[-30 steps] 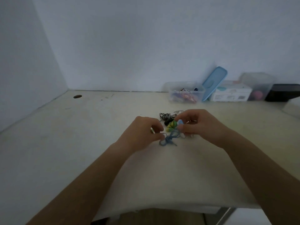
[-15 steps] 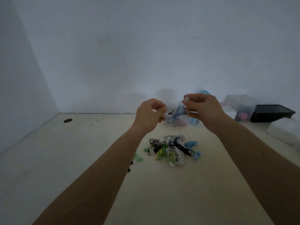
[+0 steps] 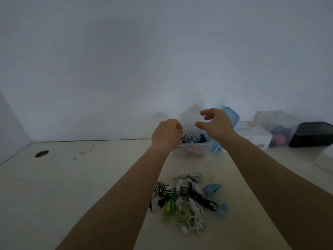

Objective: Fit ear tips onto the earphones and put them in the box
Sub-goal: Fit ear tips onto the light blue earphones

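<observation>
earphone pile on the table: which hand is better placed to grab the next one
Likely right: the right hand is open and empty over the clear box, the left hand is curled. The earphone pile lies between both forearms.

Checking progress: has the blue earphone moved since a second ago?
Yes. The blue earphone went from by the pile, away toward the wall, into the clear box.

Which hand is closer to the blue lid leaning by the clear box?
Right. The right hand overlaps the left edge of the blue lid in view; the left hand is farther left, over the clear box.
</observation>
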The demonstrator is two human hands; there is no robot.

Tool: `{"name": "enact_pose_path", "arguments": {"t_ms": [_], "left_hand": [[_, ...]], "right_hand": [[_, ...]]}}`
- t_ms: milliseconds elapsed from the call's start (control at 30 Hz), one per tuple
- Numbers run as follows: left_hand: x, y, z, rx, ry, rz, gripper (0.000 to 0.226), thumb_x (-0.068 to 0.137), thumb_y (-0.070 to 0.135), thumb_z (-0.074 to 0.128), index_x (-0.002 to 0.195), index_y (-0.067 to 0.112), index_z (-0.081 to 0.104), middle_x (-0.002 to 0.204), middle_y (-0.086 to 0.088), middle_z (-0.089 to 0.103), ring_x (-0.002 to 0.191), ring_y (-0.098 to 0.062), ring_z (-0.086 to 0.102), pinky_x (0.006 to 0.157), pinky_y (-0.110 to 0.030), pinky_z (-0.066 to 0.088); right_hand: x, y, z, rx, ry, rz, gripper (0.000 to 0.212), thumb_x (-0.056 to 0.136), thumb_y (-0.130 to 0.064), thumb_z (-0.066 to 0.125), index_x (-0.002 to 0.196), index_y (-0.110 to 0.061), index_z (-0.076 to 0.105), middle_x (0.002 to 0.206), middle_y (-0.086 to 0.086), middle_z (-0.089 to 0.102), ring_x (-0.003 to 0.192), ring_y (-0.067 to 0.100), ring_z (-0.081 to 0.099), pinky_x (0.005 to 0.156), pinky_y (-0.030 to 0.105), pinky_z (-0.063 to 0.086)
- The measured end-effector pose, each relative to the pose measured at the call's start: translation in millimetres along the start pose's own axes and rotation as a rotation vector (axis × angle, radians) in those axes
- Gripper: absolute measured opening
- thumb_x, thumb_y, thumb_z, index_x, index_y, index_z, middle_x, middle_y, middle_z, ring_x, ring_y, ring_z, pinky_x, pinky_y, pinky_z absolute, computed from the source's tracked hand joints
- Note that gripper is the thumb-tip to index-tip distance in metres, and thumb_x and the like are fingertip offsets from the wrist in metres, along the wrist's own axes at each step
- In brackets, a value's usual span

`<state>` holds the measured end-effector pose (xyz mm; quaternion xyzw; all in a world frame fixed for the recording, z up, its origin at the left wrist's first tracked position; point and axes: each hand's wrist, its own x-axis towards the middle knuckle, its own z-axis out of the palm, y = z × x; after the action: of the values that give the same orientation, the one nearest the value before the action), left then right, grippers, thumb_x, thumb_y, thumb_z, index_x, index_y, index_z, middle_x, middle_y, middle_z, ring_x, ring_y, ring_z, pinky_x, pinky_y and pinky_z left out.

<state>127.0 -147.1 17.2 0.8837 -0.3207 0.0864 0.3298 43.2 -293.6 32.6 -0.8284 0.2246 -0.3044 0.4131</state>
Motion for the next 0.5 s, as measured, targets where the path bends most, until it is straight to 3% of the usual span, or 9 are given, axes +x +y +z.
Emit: {"name": "enact_pose_path", "arguments": {"t_ms": [100, 200, 333, 500], "left_hand": [[-5, -5, 8, 0.000, -0.004, 0.025, 0.025, 0.101, 0.015, 0.048, 0.104, 0.011, 0.072, 0.108, -0.006, 0.069, 0.098, -0.024, 0.065, 0.087, -0.037, 0.053], [-17, -4, 9, -0.066, 0.047, 0.060, 0.024, 0.100, 0.019, 0.050, 0.111, 0.016, 0.071, 0.114, -0.001, 0.069, 0.101, -0.018, 0.063, 0.090, -0.034, 0.052], [-45, 6, -1, -0.085, 0.036, 0.102, 0.021, 0.098, 0.020, 0.053, 0.107, 0.017, 0.072, 0.110, 0.001, 0.069, 0.096, -0.015, 0.063, 0.087, -0.031, 0.051], [-96, 17, -9, -0.047, -0.080, 0.139, 0.017, 0.093, 0.021, 0.057, 0.088, 0.018, 0.073, 0.090, 0.002, 0.068, 0.079, -0.014, 0.061, 0.076, -0.032, 0.053]], "right_hand": [[0, 6, -5, -0.002, 0.042, -0.087, 0.027, 0.087, -0.022, 0.072, 0.114, -0.018, 0.068, 0.101, -0.005, 0.064, 0.093, 0.009, 0.060, 0.082, 0.023, 0.045], [-10, 11, -12, 0.037, -0.003, -0.127, 0.013, 0.090, -0.018, 0.068, 0.102, -0.019, 0.073, 0.094, -0.008, 0.069, 0.080, 0.005, 0.063, 0.078, 0.026, 0.053], [-38, 13, -23, 0.079, -0.043, -0.127, 0.010, 0.091, -0.014, 0.066, 0.094, -0.018, 0.075, 0.086, -0.003, 0.071, 0.072, 0.013, 0.067, 0.068, 0.025, 0.053], [-82, 22, -37, -0.030, -0.302, -0.018, 0.009, 0.091, -0.014, 0.067, 0.097, -0.015, 0.074, 0.082, 0.002, 0.073, 0.070, 0.016, 0.067, 0.063, 0.030, 0.054]]}}
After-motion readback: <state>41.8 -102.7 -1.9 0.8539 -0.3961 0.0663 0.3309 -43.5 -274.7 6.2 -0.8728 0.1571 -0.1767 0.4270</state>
